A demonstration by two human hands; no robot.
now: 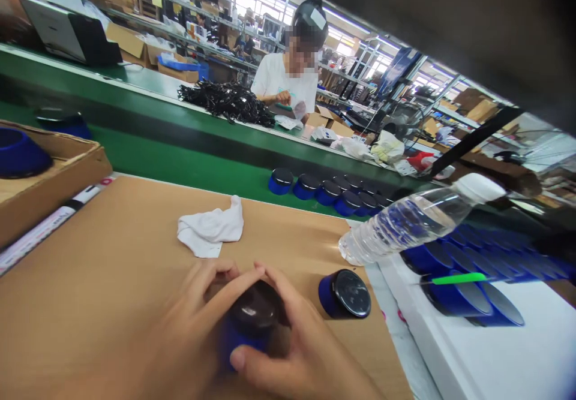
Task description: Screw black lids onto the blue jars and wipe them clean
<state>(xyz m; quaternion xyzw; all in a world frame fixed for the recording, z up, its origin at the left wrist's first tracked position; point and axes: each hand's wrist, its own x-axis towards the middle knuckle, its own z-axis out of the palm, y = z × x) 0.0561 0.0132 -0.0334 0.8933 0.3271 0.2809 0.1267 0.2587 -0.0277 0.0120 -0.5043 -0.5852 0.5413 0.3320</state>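
Note:
Low over the brown board (135, 220), a short blue cylinder with a glossy dark top (254, 313) sits between my two hands. My left hand (202, 316) curls round its left and far side, blurred by motion. From the other side my right hand (297, 334) grips it, thumb on the near face and fingers reaching over the far rim. Fingertips of both hands meet above the dark top. To the right, a second blue cylinder with a black top (345, 294) lies apart from my hands. Beyond them is a crumpled white cloth (211, 227).
A water bottle (405, 223) stands at the right, beside a white box (535, 334) bearing several blue cups (454, 289) and a green-handled tool (459, 278). More capped cylinders (330, 191) line the green bench. A cardboard tray (58, 178) and marker (58, 220) lie left. A co-worker (288, 82) sits opposite.

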